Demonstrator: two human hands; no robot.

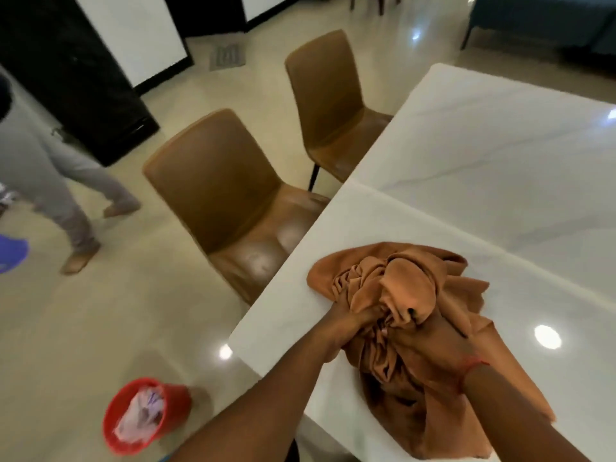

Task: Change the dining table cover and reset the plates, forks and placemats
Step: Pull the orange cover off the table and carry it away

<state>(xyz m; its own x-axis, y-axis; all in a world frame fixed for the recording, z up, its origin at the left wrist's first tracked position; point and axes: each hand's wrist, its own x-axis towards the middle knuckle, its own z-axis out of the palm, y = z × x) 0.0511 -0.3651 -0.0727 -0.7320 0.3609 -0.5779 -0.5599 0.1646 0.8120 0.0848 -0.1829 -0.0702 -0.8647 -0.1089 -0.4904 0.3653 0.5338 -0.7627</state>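
Rust-orange soft cloth table cover (410, 315) lies bunched in a loose heap at the near corner of the glossy white marble-look desk (500, 168), one flap trailing toward the near edge. Both hands are buried in it: the left hand (350, 320) has its fingers curled into the folds on the left of the heap, and the right hand (446, 341), with a thin red thread at the wrist, closes on gathered fabric on the right. So each grip is narrow and holding cloth, though the fingertips themselves are hidden in the folds.

Judging by the deep creases and the way it slumps, the cover is light, limp and without any stiffness; it will not keep a shape and will sag wherever it is unsupported. The polished desk looks slick, so the cloth would likely slide easily and could slip off the edge if let go near it. Nothing about it seems fragile. A handful from the middle only lifts a lump; for spreading, the better hold is probably an edge or two corners, pinched well apart, once they are found in the heap.

Two tan leather-look chairs (233, 195) stand beside the desk's left side, and a red bin with a plastic liner (143, 415) sits on the floor near the left forearm. No plates, forks or placemats are in view.
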